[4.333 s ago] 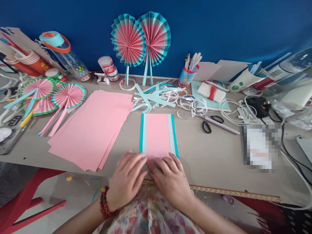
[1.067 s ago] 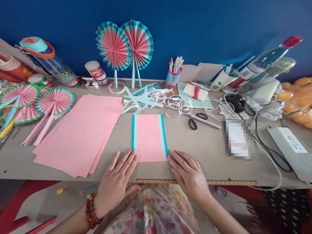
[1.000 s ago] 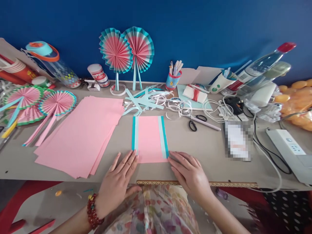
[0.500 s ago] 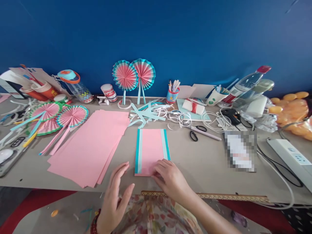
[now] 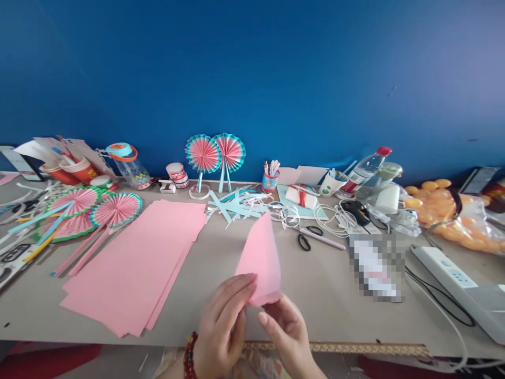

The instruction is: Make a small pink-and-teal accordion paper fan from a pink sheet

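Note:
A pink sheet of paper (image 5: 262,255) is lifted off the desk and curved, its plain pink side showing and a pale bluish line along its right edge. My left hand (image 5: 229,316), with a red beaded bracelet at the wrist, grips its lower left edge; the thumb is partly hidden. At the bottom edge, fingers of my right hand (image 5: 288,329) curl under the paper, the thumb standing a little off it. Left of both hands lies a fanned stack of pink sheets (image 5: 134,263).
Two pleated paper fans (image 5: 215,155) lean on the blue wall. Cut paper strips (image 5: 232,205) are heaped behind the held sheet. Scissors (image 5: 321,239) lie to the right, near a pixelated item (image 5: 374,268) and a power strip (image 5: 453,284). More fans (image 5: 114,210) rest at left.
The pink paper, flat on the desk with blue bands showing, has been raised and turned. My left hand has moved right and taken hold of it. The view has tilted up.

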Action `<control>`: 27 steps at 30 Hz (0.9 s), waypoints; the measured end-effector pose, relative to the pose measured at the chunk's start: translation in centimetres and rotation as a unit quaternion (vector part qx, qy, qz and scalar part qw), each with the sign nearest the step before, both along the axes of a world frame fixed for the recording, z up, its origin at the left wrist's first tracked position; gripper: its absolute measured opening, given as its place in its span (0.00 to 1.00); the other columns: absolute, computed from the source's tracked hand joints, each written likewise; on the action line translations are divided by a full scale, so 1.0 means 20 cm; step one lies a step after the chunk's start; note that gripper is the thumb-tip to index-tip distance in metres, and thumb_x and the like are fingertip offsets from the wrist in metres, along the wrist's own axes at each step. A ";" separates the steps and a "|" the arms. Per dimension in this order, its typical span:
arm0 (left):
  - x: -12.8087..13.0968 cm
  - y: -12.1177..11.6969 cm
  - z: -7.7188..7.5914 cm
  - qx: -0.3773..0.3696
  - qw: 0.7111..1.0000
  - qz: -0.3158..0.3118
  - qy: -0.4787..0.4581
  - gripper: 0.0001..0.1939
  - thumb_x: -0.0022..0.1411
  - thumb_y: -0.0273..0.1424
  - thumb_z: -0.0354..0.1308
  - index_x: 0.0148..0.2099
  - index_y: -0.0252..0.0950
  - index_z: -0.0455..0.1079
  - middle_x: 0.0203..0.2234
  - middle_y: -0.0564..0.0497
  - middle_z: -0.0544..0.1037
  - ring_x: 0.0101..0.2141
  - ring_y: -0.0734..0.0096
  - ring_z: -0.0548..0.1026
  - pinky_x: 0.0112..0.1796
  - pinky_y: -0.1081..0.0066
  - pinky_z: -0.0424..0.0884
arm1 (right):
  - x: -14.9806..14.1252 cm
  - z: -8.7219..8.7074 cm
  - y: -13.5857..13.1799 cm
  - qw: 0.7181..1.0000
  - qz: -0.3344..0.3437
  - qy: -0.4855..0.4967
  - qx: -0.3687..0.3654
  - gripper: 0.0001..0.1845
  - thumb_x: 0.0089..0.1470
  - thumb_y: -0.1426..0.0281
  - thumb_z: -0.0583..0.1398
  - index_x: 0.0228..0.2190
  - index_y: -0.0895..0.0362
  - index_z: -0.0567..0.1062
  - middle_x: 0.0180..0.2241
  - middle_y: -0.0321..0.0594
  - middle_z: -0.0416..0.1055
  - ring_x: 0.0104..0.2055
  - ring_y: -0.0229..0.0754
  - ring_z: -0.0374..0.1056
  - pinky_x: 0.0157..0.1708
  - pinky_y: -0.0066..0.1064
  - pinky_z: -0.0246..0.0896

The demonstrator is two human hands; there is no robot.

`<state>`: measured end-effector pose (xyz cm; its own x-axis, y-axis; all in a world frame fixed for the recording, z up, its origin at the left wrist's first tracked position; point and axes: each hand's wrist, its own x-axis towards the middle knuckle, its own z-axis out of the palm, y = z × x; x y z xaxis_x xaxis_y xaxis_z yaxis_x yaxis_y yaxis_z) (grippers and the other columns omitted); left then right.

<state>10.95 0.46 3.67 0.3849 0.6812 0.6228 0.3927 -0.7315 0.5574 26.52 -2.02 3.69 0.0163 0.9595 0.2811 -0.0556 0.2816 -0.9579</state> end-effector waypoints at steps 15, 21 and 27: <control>-0.28 0.16 0.27 0.250 0.940 -0.085 0.218 0.21 0.69 0.21 0.46 0.62 0.31 0.64 0.55 0.44 0.76 0.61 0.63 0.66 0.61 0.58 0.65 | 0.30 0.19 0.06 0.845 -0.137 -0.408 0.317 0.35 0.54 0.78 0.59 0.62 0.51 0.60 0.52 0.50 0.68 0.55 0.54 0.65 0.52 0.48 0.65; -0.40 0.06 0.15 0.214 0.930 -0.078 0.287 0.21 0.72 0.23 0.41 0.59 0.30 0.69 0.56 0.44 0.74 0.61 0.65 0.67 0.59 0.66 0.68 | 0.43 0.05 0.13 0.808 0.115 -0.562 0.134 0.31 0.59 0.73 0.55 0.63 0.54 0.61 0.61 0.47 0.65 0.60 0.49 0.62 0.59 0.42 0.62; -0.44 0.01 0.18 0.217 0.928 -0.083 0.292 0.19 0.73 0.24 0.41 0.57 0.33 0.71 0.51 0.47 0.79 0.54 0.71 0.73 0.58 0.71 0.69 | 0.38 -0.01 0.39 0.795 0.175 -0.570 0.110 0.26 0.64 0.67 0.53 0.63 0.55 0.63 0.63 0.45 0.62 0.64 0.48 0.58 0.65 0.46 0.51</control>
